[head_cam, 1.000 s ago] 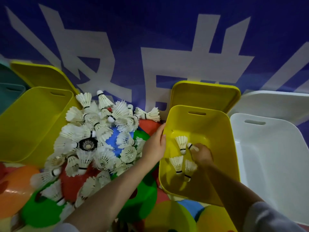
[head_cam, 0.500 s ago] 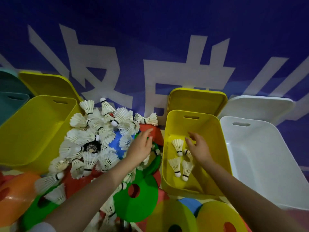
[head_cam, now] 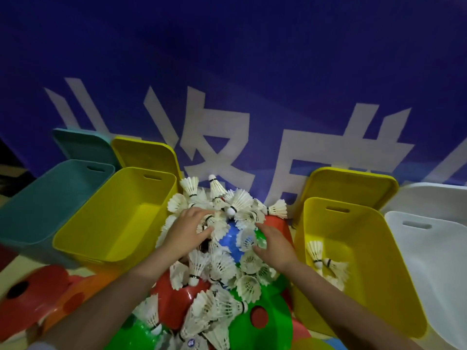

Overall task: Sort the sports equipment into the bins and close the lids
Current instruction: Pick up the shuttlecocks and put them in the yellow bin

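Shuttlecocks are being gathered from the shuttlecock pile [head_cam: 217, 238] between the yellow bins. The left hand [head_cam: 185, 229] is curled around several; the right hand [head_cam: 274, 242] is spread, one shuttlecock [head_cam: 246, 239] touched. Transfer into the right yellow bin [head_cam: 374, 286] appears to be called for next.

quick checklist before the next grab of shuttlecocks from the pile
1. Right yellow bin open to receive: ok, lid stands behind it.
2. Shuttlecocks already in that bin: ok.
3. Left hand on the pile: ok, fingers among the feathers.
4. Right hand holding a shuttlecock: cannot tell, it only touches one.
5. Pile free of discs: not ok, red disc and green disc lie under it.
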A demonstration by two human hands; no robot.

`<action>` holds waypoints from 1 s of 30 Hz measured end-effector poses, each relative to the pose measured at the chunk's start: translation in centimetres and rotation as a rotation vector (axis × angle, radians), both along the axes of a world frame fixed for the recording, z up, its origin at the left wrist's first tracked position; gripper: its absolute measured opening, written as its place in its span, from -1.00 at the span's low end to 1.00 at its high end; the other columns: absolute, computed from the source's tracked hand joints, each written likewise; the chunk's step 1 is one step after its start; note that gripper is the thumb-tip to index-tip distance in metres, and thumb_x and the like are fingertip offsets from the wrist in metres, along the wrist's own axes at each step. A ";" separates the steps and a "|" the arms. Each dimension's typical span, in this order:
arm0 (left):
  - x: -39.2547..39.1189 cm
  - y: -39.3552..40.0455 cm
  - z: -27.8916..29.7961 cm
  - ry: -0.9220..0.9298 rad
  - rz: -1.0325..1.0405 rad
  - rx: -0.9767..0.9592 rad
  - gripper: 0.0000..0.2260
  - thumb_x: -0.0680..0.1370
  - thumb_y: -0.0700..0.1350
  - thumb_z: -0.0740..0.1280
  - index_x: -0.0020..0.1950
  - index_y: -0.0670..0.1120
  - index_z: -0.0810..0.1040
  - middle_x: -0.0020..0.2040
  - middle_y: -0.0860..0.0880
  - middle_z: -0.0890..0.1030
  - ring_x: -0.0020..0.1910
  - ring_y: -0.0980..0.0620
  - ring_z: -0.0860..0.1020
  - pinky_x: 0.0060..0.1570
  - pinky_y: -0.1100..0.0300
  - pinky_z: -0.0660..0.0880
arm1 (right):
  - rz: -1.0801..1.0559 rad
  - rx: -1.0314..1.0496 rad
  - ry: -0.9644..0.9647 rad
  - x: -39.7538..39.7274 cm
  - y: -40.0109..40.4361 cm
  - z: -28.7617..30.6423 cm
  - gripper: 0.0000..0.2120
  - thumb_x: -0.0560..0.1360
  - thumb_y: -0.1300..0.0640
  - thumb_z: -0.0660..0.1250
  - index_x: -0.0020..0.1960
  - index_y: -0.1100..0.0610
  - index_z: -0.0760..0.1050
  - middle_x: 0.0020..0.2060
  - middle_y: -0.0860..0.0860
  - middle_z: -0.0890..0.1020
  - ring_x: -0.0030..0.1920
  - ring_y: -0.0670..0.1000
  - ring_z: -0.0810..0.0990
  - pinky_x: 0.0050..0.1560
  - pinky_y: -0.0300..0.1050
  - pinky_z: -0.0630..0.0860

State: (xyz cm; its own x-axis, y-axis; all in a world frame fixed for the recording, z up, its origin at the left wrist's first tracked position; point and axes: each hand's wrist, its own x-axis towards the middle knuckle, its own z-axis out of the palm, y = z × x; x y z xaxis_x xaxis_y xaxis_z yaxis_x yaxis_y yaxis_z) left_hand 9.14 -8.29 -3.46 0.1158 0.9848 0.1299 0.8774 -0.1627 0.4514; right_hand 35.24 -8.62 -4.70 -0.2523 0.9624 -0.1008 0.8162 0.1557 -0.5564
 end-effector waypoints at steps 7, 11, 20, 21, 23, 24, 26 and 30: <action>-5.0 1.7 -2.7 0.157 -0.076 -0.219 -0.43 0.50 0.10 0.36 0.47 0.10 0.26 0.38 0.03 0.36 0.37 0.02 0.32 0.29 0.15 0.32 | -0.003 -0.073 -0.173 -3.6 0.6 -2.8 -0.14 0.48 0.11 0.35 0.56 -0.03 -0.16 0.32 0.07 0.44 0.23 0.07 0.46 0.16 -0.12 0.46; -6.1 2.7 -3.8 0.047 -0.118 -0.202 -0.50 0.49 0.06 0.38 0.40 0.12 0.34 0.26 0.07 0.41 0.25 0.08 0.42 0.17 0.21 0.39 | 0.057 -0.028 -0.253 -5.0 1.5 -4.4 -0.22 0.46 0.22 0.26 0.55 -0.04 -0.06 0.38 0.03 0.40 0.28 0.07 0.43 0.23 -0.08 0.43; -6.5 1.5 -1.3 -0.244 -0.111 -0.103 -0.61 0.48 0.02 0.42 0.27 0.13 0.41 0.18 0.18 0.40 0.10 0.18 0.46 0.04 0.21 0.46 | -0.096 0.096 0.142 -4.0 0.9 -2.3 -0.35 0.41 -0.08 0.46 0.42 -0.02 0.30 0.30 -0.13 0.44 0.29 -0.11 0.42 0.21 -0.28 0.35; -6.2 1.2 -0.7 -0.267 -0.104 -0.092 -0.62 0.49 0.02 0.41 0.26 0.12 0.41 0.20 0.18 0.40 0.11 0.19 0.44 0.05 0.25 0.44 | -0.107 0.113 0.180 -3.6 0.6 -1.7 -0.36 0.40 -0.08 0.47 0.41 -0.05 0.30 0.30 -0.15 0.44 0.28 -0.15 0.40 0.20 -0.30 0.33; -5.1 0.6 0.4 -0.316 -0.105 -0.079 -0.65 0.51 0.01 0.39 0.26 0.08 0.41 0.21 0.15 0.41 0.16 0.20 0.41 0.05 0.35 0.36 | -0.117 0.128 0.245 -2.6 0.1 -0.5 -0.34 0.39 -0.09 0.48 0.42 -0.10 0.29 0.31 -0.21 0.41 0.27 -0.22 0.37 0.22 -0.30 0.33; -4.4 0.3 1.0 -0.342 -0.111 -0.076 -0.67 0.52 0.01 0.37 0.25 0.07 0.41 0.20 0.15 0.41 0.18 0.20 0.40 0.07 0.37 0.34 | -0.125 0.130 0.276 -2.0 -0.3 0.1 -0.32 0.38 -0.10 0.48 0.42 -0.13 0.28 0.32 -0.25 0.40 0.27 -0.25 0.37 0.22 -0.31 0.35; -2.5 -0.1 2.0 -0.379 -0.138 -0.064 -0.72 0.54 0.05 0.34 0.21 0.12 0.39 0.20 0.15 0.43 0.21 0.19 0.41 0.15 0.30 0.35 | -0.143 0.150 0.305 -0.7 -1.0 1.6 -0.37 0.38 -0.08 0.48 0.37 -0.17 0.30 0.26 -0.26 0.45 0.18 -0.29 0.44 0.13 -0.44 0.38; 2.0 -0.6 3.4 -0.410 -0.186 -0.101 -0.73 0.52 0.09 0.35 0.17 0.17 0.36 0.19 0.11 0.49 0.15 0.13 0.47 0.13 0.21 0.42 | -0.238 0.214 0.250 3.5 -2.9 3.5 -0.38 0.37 -0.05 0.50 0.35 -0.11 0.32 0.08 -0.19 0.53 0.03 -0.20 0.51 -0.13 -0.45 0.39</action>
